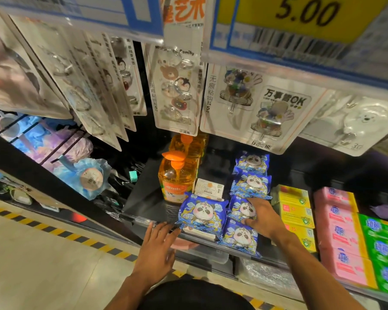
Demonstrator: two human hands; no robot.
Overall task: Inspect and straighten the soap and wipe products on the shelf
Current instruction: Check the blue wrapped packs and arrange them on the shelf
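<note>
Left hand (157,240) is out front at the shelf (148,198) edge. Its fingers are straight and released, holding nothing. The tips reach the front lip just beside the near corner of the tilted wipe pack (201,214); I can't tell if they touch it. That pack is blue with a panda print. It sits skewed at the front, left of the wipe row, and rests partly on a white pack below it.

Right hand (259,217) is laid on top of the third wipe pack (241,209). Its fingers are stretched out and spread, not clenched, and its thumb is at the pack's near edge. The wipe row runs front to back:
- the front wipe pack (239,237), at the edge
- the one under my right hand
- the two rear wipe packs (251,184)

An orange soap bottle (176,177) stands upright, left of the row and behind the tilted pack. A second bottle (188,144) stands behind it. A small white pack (208,189) lies between the bottle and the row.

Right of the row:
- yellow soap boxes (297,211)
- pink soap packs (338,233)
- green soap packs (381,249)

Hook cards (177,90) hang above. There is a price tag (300,16) reading 5.00 at the top.
</note>
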